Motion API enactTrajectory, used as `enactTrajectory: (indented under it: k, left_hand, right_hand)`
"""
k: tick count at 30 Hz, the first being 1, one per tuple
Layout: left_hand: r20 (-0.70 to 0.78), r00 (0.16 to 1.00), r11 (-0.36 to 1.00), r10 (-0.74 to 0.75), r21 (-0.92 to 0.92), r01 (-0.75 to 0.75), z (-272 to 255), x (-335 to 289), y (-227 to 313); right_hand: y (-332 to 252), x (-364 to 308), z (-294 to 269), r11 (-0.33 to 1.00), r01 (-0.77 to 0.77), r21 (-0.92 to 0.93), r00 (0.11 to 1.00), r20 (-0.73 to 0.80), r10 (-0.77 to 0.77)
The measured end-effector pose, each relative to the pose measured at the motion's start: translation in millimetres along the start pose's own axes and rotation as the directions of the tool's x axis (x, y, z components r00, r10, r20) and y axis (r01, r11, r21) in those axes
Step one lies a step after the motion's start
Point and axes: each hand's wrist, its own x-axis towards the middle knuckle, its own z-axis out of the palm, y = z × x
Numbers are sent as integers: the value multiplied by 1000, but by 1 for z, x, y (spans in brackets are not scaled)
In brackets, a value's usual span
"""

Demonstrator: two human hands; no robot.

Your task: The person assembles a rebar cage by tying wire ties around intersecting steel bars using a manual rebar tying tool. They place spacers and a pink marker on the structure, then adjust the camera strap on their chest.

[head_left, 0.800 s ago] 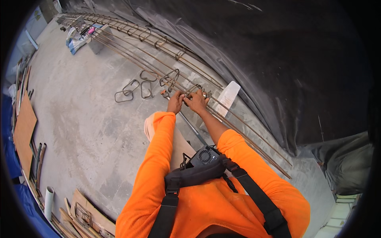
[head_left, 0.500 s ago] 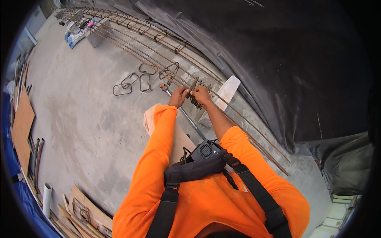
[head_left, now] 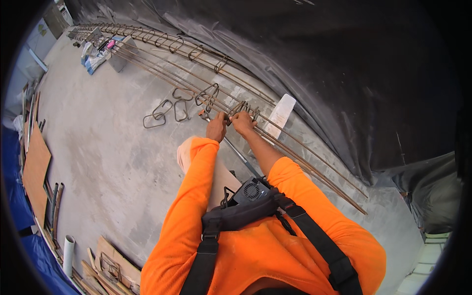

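Note:
Several bent steel stirrups (head_left: 246, 109) are bunched around long rebar rods (head_left: 351, 202) in front of me. My right hand (head_left: 243, 123) is closed on the near side of this bunch. Just left of it, my left hand (head_left: 216, 128) has its fingers closed at the bunch's left edge; the fingertips are partly hidden. Another stirrup (head_left: 207, 96) hangs tilted on the rods further left. Beneath my hands lies a long-handled tool (head_left: 238, 153) with an orange head, its handle running back toward my body.
Loose stirrups (head_left: 158, 114) lie on the concrete floor (head_left: 108, 147) to the left. A grey block (head_left: 123, 54) supports the rods at the far end, and a pale block (head_left: 281, 112) stands nearer. Beyond are a tied rebar cage (head_left: 177, 45) and black plastic sheeting (head_left: 373, 73). Plywood (head_left: 37, 167) lies left.
Both hands have shifted slightly left and nearer to me. The bunched stirrups now lean over more along the rods instead of hanging down. My view has tilted slightly.

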Motion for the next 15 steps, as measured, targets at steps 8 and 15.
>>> enactTrajectory:
  k: [8,15]
  left_hand:
    - [102,995,985,-21,-167,38,34,-6,-53]
    - [226,971,966,71,-257,-10,48,-7,-50]
  right_hand:
    - [-10,6,-2,998,-57,-29,988,141,61]
    - [17,15,-11,863,-162,478,982,163,94]
